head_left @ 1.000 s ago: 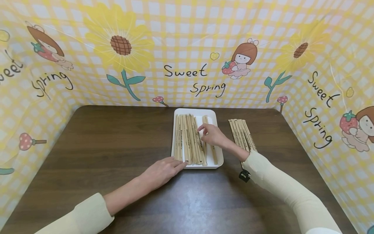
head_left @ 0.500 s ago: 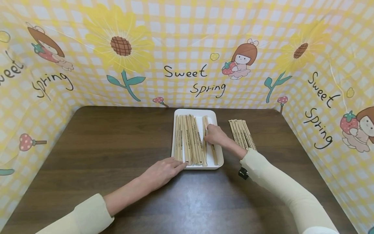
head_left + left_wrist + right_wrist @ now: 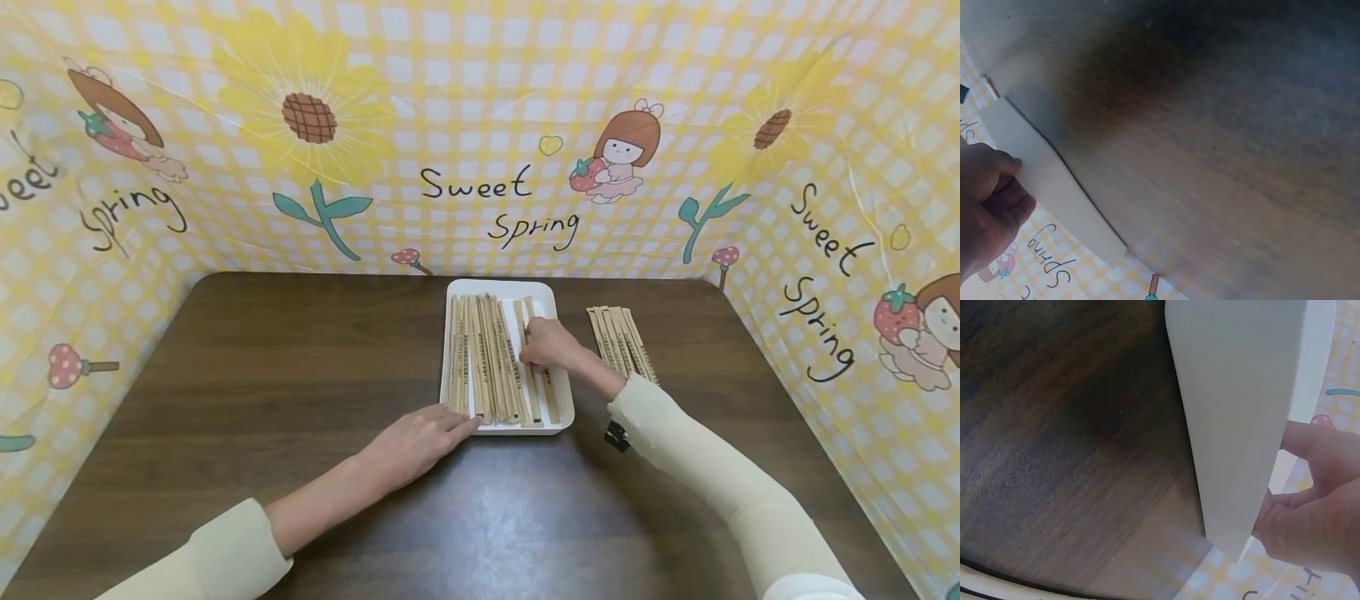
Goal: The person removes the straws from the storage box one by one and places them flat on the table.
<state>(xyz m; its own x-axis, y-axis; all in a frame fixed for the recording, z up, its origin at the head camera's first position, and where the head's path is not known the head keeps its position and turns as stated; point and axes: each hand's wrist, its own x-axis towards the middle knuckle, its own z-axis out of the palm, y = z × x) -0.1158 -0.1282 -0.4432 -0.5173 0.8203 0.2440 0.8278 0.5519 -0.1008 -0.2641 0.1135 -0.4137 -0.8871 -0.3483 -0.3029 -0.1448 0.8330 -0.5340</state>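
Observation:
In the head view a white tray [image 3: 564,421] holds a row of long, thin sticks in tan printed paper [image 3: 483,358]. At its near left corner my left hand [image 3: 420,437] grips the rim, with the thumb and curled fingers at the wall [image 3: 1054,175] in the left wrist view. My right hand [image 3: 553,343] reaches inside the tray and pinches a paper-wrapped stick [image 3: 534,404] apart from the row; another stick [image 3: 553,400] lies just to its right. The right wrist view shows the tray wall [image 3: 1235,425] hiding those fingertips.
A fanned group of similar wrapped sticks [image 3: 622,342] lies on the brown wooden table [image 3: 322,358], right of the tray and partly behind the right forearm. Yellow checked cloth [image 3: 480,108] encloses the back and sides. A small black object [image 3: 617,437] is at the right cuff.
My right hand has shifted slightly right inside the tray. One wrapped stick has moved with it, away from the left row towards the separate stick. The left hand stays at the rim.

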